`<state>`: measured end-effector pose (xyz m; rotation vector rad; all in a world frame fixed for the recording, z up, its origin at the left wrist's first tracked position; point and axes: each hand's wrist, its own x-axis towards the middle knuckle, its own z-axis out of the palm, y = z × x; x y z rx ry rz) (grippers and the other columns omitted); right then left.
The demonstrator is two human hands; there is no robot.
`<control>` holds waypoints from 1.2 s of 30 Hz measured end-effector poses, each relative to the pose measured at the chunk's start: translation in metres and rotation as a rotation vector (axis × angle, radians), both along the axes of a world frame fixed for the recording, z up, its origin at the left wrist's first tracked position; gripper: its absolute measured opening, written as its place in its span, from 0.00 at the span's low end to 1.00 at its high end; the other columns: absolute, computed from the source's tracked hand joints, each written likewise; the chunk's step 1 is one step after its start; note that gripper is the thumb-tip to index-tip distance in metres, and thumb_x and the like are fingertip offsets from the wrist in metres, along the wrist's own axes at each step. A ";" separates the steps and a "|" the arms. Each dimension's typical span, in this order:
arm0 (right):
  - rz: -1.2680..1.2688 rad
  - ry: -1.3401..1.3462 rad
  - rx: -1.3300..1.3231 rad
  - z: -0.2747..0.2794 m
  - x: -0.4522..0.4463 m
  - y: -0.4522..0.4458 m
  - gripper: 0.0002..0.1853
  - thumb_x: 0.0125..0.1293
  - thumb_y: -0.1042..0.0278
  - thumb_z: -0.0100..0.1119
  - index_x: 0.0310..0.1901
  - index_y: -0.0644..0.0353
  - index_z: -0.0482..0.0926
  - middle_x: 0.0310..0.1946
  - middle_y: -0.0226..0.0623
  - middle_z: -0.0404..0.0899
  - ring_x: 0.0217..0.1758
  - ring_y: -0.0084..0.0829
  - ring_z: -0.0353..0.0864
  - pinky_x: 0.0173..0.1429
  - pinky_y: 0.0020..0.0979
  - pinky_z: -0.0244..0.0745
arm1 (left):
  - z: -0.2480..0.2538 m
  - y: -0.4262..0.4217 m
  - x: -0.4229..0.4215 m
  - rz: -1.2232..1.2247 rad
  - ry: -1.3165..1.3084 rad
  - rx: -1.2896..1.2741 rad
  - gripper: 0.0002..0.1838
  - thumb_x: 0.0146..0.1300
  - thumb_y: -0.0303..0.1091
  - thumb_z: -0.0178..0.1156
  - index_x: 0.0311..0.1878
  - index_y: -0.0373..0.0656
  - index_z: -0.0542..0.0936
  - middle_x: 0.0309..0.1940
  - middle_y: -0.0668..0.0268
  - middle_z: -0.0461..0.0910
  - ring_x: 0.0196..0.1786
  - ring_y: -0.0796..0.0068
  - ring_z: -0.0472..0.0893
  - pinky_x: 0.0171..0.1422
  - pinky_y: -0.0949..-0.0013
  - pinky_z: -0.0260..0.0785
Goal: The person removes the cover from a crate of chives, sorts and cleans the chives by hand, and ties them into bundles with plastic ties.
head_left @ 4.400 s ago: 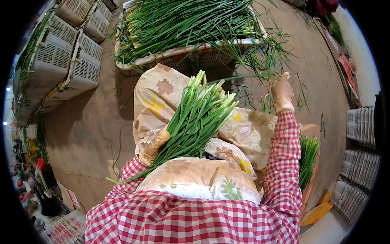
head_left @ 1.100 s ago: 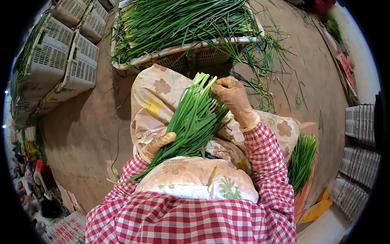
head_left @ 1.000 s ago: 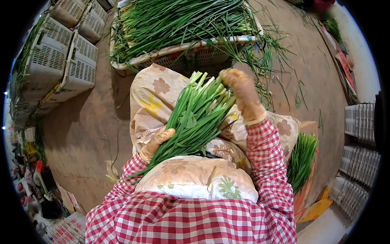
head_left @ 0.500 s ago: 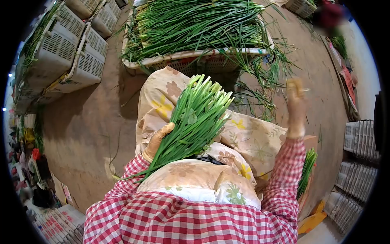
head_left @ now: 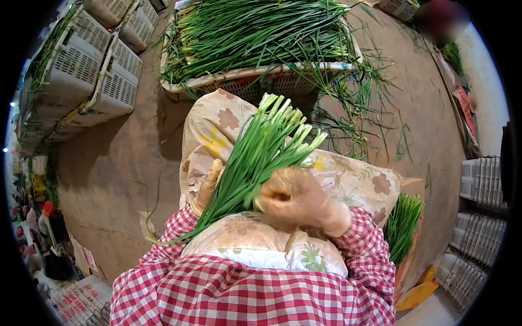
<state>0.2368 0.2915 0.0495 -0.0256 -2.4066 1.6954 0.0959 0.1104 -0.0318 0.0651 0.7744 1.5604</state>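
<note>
A bundle of green stalks (head_left: 247, 155) lies slanted across my lap, its pale ends pointing up and to the right. My left hand (head_left: 208, 186), in a tan glove, is wrapped round the lower left side of the bundle, thumb up and other fingers hidden beneath. At the bundle's lower right side is my gloved right hand (head_left: 299, 198), blurred by motion with its fingers curled in against the leaves; what it holds, if anything, cannot be made out. A patterned apron (head_left: 348, 176) covers my legs under the bundle.
A large crate (head_left: 217, 84) heaped with green stalks stands in front, with loose stalks (head_left: 353, 119) on the floor beside it. Pale crates (head_left: 117, 81) stand at the left. Another bundle (head_left: 402, 223) is by my right side. Stacked crates (head_left: 481, 182) stand far right; a blurred person (head_left: 441, 20) is upper right.
My right hand has come back from the far right to the bundle's lower right side. The pale ends have spread slightly apart. My left hand has stayed at the bundle's left side.
</note>
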 end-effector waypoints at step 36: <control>-0.230 -0.556 -0.320 -0.010 -0.024 0.116 0.20 0.66 0.51 0.60 0.40 0.65 0.83 0.27 0.33 0.81 0.31 0.26 0.76 0.37 0.27 0.71 | 0.031 -0.007 0.008 -0.149 0.268 0.064 0.49 0.60 0.65 0.56 0.74 0.42 0.53 0.71 0.66 0.58 0.70 0.74 0.61 0.74 0.69 0.52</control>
